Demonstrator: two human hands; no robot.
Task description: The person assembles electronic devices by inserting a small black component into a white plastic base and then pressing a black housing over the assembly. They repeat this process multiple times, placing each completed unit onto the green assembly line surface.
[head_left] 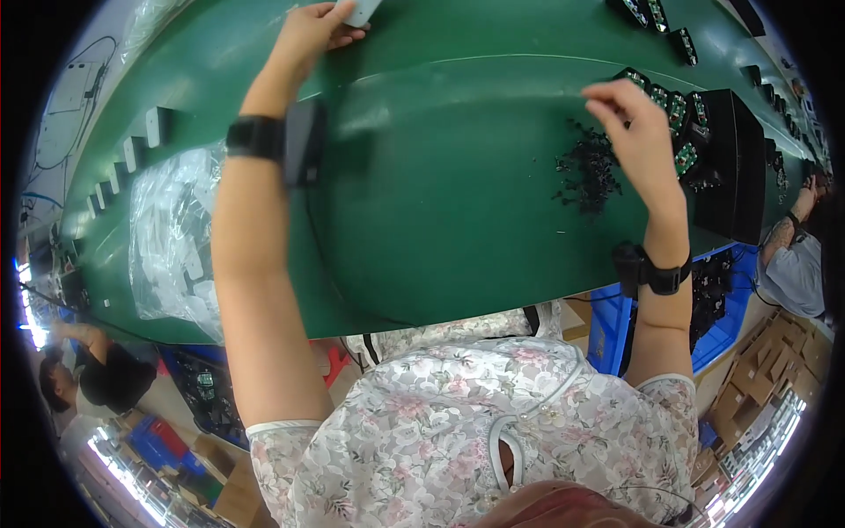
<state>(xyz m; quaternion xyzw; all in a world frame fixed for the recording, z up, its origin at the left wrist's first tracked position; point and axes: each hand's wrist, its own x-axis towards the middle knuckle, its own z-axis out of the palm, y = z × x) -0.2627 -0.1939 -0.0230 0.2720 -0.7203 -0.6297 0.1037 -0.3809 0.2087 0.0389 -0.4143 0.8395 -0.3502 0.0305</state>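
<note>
At the far edge, my left hand is closed on a pale grey plastic housing, which the top of the view cuts off. My right hand hangs above the table on the right, slightly blurred, with fingers loosely bent. Its thumb and forefinger are a little apart, and nothing shows between them. Just beyond that hand is a heap of small black parts. Several green circuit boards in black shells lie beside it, against a black box.
A clear plastic bag of pale housings lies left on the green table. Pale upright pieces stand in a row behind it. More boards sit at the far right. A blue crate is below the edge. Other people sit at both sides.
</note>
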